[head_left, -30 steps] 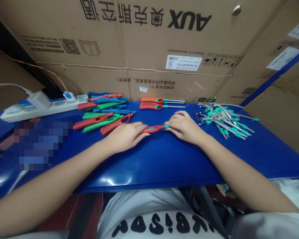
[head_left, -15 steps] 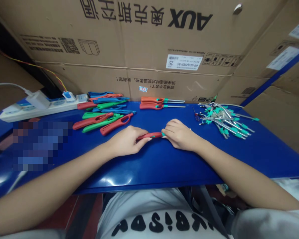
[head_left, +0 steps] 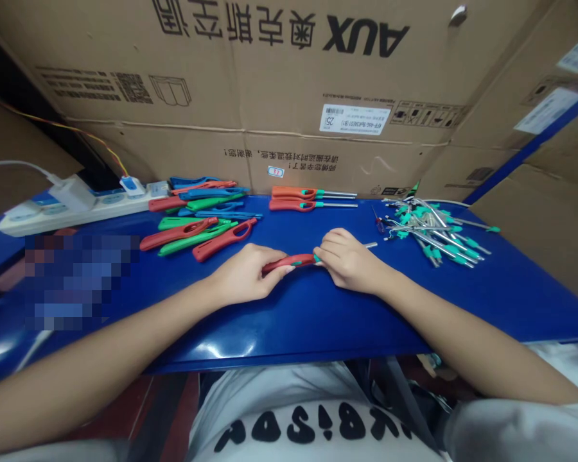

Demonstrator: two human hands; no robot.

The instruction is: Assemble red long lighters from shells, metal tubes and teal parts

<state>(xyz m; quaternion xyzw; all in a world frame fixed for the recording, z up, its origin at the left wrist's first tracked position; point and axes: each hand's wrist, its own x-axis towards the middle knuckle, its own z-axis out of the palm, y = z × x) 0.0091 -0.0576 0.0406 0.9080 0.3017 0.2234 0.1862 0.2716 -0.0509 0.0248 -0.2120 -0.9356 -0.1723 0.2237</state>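
Over the middle of the table, my left hand (head_left: 250, 273) is closed around the red handle (head_left: 301, 260) of a long-nose lighter. My right hand (head_left: 345, 260) is wrapped round the front end of the same lighter, where a bit of green shows at the joint. Past the right fingers sticks out the tip of its metal tube (head_left: 372, 245); the rest of the tube is hidden in the hand. Beyond the hands lie orange and red lighters with metal tubes (head_left: 313, 199). Right of them is a heap of loose metal tubes with green ends (head_left: 438, 231).
Red, green and blue lighter handles (head_left: 202, 218) are piled at the back left. A white power strip (head_left: 81, 208) with plugs and cables stands farther left. A large cardboard box (head_left: 270, 96) walls off the back of the blue table (head_left: 279, 327). Part of the left side is blurred out.
More of the metal tube's tip now shows beyond my right hand. The lighter's front end has tilted up slightly; both hands keep nearly the same place.
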